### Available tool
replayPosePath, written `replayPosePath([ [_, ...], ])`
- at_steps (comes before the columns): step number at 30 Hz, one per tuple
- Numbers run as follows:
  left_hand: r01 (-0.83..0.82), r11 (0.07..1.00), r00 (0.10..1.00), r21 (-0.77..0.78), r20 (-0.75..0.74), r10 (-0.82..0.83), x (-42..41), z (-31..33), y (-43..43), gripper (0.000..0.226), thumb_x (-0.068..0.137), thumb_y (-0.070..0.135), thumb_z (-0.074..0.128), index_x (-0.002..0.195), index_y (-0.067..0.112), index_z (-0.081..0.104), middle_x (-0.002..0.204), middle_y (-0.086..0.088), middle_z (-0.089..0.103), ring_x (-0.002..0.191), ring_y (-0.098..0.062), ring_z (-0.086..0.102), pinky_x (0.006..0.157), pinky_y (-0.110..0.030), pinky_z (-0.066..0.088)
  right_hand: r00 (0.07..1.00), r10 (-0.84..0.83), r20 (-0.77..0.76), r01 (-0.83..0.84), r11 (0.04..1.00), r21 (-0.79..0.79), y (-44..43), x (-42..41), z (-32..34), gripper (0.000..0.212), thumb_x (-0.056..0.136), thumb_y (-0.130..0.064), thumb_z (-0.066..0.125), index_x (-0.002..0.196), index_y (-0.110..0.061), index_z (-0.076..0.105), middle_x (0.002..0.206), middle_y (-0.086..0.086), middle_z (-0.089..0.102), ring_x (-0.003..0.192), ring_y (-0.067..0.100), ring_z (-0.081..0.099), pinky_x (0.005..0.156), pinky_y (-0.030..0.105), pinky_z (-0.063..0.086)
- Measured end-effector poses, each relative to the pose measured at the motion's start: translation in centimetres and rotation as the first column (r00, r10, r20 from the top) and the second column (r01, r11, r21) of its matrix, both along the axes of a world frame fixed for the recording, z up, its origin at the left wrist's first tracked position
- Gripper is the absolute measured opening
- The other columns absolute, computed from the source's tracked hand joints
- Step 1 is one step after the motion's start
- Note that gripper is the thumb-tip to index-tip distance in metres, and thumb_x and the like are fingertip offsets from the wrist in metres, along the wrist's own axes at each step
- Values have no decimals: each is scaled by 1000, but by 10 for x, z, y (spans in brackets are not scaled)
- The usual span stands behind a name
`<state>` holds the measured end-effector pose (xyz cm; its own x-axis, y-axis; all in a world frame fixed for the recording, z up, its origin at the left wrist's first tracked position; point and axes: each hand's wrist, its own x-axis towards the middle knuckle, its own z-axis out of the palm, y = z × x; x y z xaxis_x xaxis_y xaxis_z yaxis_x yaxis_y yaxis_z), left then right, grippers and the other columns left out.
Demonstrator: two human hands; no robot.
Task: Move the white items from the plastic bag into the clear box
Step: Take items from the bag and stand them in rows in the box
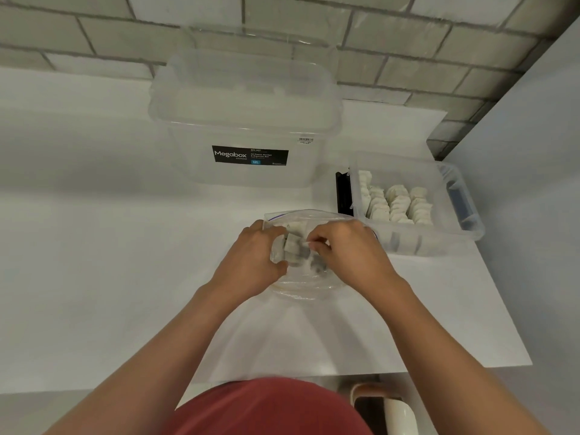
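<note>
On the white table [110, 246] lies a clear plastic bag [303, 216] with a few white items [293, 244] inside. The left hand [251, 262] grips the bag's left side, thumb and fingers curled round it. The right hand [348, 252] pinches the film near the middle. To the right stands the clear box [417, 243], holding rows of white packets [398, 204] standing on edge, with a black object [343, 196] against its left wall. Behind the bag stands a large Megabox storage tub [244, 120], in front of the brick wall [408, 42].
</note>
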<state>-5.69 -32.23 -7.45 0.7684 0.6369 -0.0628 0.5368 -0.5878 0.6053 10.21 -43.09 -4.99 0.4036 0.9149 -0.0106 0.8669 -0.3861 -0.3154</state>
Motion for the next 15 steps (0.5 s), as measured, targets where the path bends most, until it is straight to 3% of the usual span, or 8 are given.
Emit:
replayPosePath([
  [5, -15, 1000, 1000, -20, -17, 14, 3, 0, 6, 64, 81, 30, 74, 140, 25, 51, 124, -2, 52, 115, -21, 52, 85, -22, 38, 984, -79, -157, 109, 975, 193, -19, 6, 43, 9, 90, -34, 73, 96, -34, 79, 90, -21, 75, 75, 1, 66, 75, 25, 52],
  [9, -23, 999, 999, -29, -35, 22, 4, -3, 8, 64, 82, 33, 74, 141, 26, 51, 123, 0, 52, 115, -19, 52, 85, -22, 37, 935, -168, -314, 297, 853, 429, -39, 39, 85, 3, 86, -28, 79, 88, -30, 79, 79, -26, 72, 71, -2, 67, 66, 15, 49],
  [12, -35, 999, 999, -21, -41, 34, 5, -3, 8, 64, 81, 33, 74, 141, 26, 52, 124, 1, 52, 116, -19, 52, 88, -23, 39, 930, -273, -244, 362, 788, 499, -41, 78, 92, 3, 86, -34, 78, 86, -31, 77, 82, -22, 73, 70, 2, 65, 66, 17, 48],
  [15, -45, 999, 997, -13, -56, 44, 6, -1, 8, 64, 81, 34, 73, 141, 27, 51, 121, 2, 51, 117, -19, 51, 90, -25, 41, 935, -332, -125, 354, 847, 397, -35, 116, 80, 5, 86, -35, 78, 87, -30, 78, 84, -15, 73, 66, 1, 61, 70, 27, 52],
])
